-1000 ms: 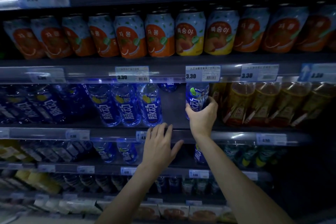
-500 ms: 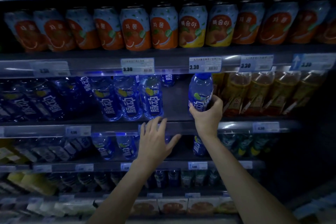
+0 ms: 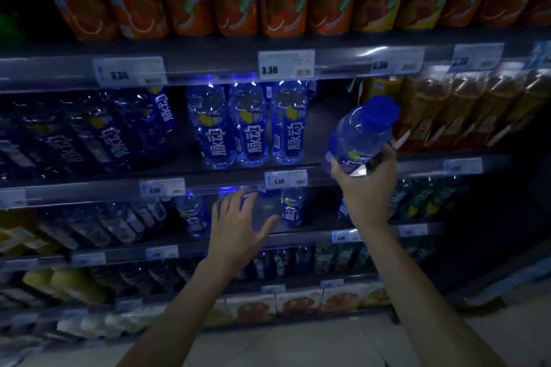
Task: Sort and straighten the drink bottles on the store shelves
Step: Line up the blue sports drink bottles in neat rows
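Sorting under way, unfinished.
Right hand (image 3: 365,185) clamped on blue bottle (image 3: 359,135), tilted off shelf (image 3: 298,164) front edge; left hand (image 3: 238,228) spread, empty; placement pending.

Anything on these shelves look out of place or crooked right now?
Yes. The right hand holds a blue-capped bottle tilted, off the shelf; it carries a green-fruit label, unlike the yellow-fruit bottles on that shelf, and resembles the green-label bottle one shelf down. A gap separates the blue row from the amber bottles.
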`<state>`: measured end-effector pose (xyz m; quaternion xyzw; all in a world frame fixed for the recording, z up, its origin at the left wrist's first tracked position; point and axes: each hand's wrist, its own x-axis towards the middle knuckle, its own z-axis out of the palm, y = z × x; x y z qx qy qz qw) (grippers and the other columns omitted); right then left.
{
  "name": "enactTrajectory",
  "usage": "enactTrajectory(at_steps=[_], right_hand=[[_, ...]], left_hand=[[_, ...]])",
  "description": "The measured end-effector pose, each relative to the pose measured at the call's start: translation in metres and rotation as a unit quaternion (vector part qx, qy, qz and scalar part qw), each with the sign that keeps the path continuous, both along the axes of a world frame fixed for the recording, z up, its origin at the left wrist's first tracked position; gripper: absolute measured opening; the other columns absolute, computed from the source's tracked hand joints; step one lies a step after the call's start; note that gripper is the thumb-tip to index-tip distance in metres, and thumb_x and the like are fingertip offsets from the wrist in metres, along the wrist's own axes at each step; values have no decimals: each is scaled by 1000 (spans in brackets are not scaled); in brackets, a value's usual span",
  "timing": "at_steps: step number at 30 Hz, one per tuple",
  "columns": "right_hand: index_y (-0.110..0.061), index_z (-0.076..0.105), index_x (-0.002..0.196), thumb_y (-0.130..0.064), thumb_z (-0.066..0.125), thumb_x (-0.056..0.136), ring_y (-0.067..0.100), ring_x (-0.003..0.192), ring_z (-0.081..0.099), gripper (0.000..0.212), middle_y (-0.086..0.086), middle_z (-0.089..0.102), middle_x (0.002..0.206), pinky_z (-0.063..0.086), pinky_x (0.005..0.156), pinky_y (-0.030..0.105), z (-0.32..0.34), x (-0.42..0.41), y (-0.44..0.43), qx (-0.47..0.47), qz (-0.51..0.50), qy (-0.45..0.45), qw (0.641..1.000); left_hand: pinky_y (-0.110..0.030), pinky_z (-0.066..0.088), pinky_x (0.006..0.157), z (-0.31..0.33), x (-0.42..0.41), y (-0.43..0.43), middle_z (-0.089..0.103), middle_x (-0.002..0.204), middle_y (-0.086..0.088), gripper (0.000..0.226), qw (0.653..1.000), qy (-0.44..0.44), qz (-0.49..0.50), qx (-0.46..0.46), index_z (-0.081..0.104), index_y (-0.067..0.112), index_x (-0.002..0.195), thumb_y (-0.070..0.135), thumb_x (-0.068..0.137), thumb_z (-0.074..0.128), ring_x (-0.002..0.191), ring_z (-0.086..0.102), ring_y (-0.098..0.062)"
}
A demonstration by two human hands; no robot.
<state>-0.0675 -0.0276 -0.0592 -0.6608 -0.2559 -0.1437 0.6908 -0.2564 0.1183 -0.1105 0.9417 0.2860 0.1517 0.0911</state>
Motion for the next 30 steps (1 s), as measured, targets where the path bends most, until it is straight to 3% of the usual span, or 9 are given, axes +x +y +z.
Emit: enactTrajectory(at_steps=[8, 11, 15, 22, 30], right_hand=[[-26, 52, 120, -36, 88, 66, 7, 102, 65, 65, -12, 64, 113, 54, 82, 19, -90, -73, 11, -44, 54, 92, 993], [-26, 53, 116, -45, 85, 60, 7, 100, 64, 67, -6, 65, 111, 55, 82, 27, -134, -92, 19, -86, 48, 138, 986], [-27, 52, 120, -42, 86, 62, 9, 101, 65, 70, -5, 64, 113, 57, 82, 36, -195, -105, 40, -131, 64, 179, 973], [-33, 49, 121, -40, 87, 65, 9, 103, 64, 68, -8, 63, 115, 56, 84, 37, -250, -88, 96, -176, 51, 182, 966], [-21, 49, 125, -31, 87, 68, 19, 109, 61, 70, 2, 60, 119, 53, 91, 41, -261, -58, 147, -167, 57, 167, 970]], left_hand=[[-48, 28, 108, -64, -35, 31, 46, 139, -4, 71, 999, 22, -18, -24, 46, 16, 137, 67, 90, 35, 131, 39, -24], [-46, 29, 107, -96, -44, 38, 49, 138, -6, 69, 999, 27, -18, -30, 48, 12, 136, 63, 90, 41, 131, 40, -23], [-46, 30, 108, -144, -45, 53, 50, 138, -8, 67, 998, 39, -26, -41, 49, 12, 136, 61, 90, 43, 131, 40, -24], [-44, 30, 107, -205, -33, 83, 48, 138, -5, 64, 998, 54, -24, -28, 47, 13, 137, 59, 92, 38, 130, 40, -22], [-48, 31, 105, -235, -31, 91, 52, 131, -12, 59, 996, 75, 9, -38, 51, 7, 132, 50, 92, 47, 124, 46, -29]])
